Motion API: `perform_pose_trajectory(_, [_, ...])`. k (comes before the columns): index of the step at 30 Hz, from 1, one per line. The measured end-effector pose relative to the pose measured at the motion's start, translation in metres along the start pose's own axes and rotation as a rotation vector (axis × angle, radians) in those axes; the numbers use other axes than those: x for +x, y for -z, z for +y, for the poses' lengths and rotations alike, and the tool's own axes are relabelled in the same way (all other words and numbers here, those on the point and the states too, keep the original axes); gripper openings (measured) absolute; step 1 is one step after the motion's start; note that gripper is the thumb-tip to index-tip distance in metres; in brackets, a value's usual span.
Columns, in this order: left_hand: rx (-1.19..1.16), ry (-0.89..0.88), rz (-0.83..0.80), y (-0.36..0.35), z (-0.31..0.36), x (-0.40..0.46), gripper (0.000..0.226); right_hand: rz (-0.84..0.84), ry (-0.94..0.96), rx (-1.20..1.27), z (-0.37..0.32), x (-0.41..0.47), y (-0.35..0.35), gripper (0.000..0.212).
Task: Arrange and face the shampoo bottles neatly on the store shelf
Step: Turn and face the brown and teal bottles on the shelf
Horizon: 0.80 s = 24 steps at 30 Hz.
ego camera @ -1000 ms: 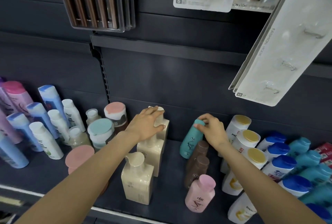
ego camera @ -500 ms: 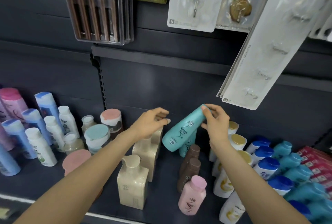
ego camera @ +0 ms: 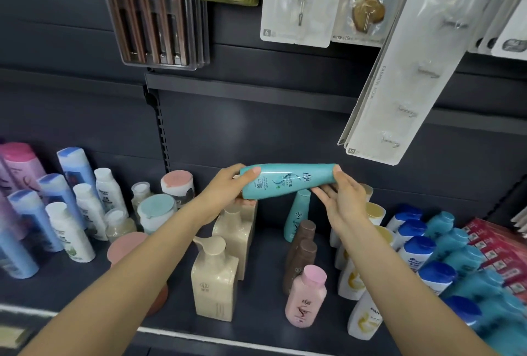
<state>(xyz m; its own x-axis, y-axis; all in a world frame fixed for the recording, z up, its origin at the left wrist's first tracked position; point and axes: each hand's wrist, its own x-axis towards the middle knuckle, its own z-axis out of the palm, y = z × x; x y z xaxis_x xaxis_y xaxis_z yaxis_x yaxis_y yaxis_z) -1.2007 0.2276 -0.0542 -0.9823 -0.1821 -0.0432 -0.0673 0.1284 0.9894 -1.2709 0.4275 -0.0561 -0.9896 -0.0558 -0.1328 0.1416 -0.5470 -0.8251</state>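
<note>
The job is looking only partly done. One teal bottle (ego camera: 286,181) is lying sideways in the air above the middle of the shelf (ego camera: 262,284), held at both ends: the left hand (ego camera: 228,193) is gripping its wider bottom end with thumb over the top, and the right hand (ego camera: 342,198) is pinching the cap end between thumb and fingers, the palm open beneath. It is glossy, tapered, with white lettering facing the camera. Behind it a second teal bottle (ego camera: 298,214) is standing at the far end of a short row of brown bottles (ego camera: 302,253) and a pink bottle (ego camera: 306,295). The cream pump bottles (ego camera: 215,275) are standing in a file, though their labels are probably not all facing forward. The held bottle is still needing a place.
</note>
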Motion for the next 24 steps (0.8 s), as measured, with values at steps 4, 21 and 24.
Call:
perform_pose_trajectory(4, [0.023, -0.123, 0.133, 0.007, -0.004, -0.008, 0.014, -0.088, -0.123, -0.106, -0.007, -0.001, 0.004, 0.015])
perform_pose_trajectory(21, [0.374, -0.44, 0.159, 0.008, -0.001, -0.036, 0.066, -0.259, -0.165, 0.181, -0.002, -0.008, 0.018, 0.019])
perform_pose_trajectory(24, [0.429, -0.541, 0.179, 0.0, -0.001, -0.037, 0.065, -0.278, -0.173, 0.258, -0.004, -0.008, 0.019, 0.022])
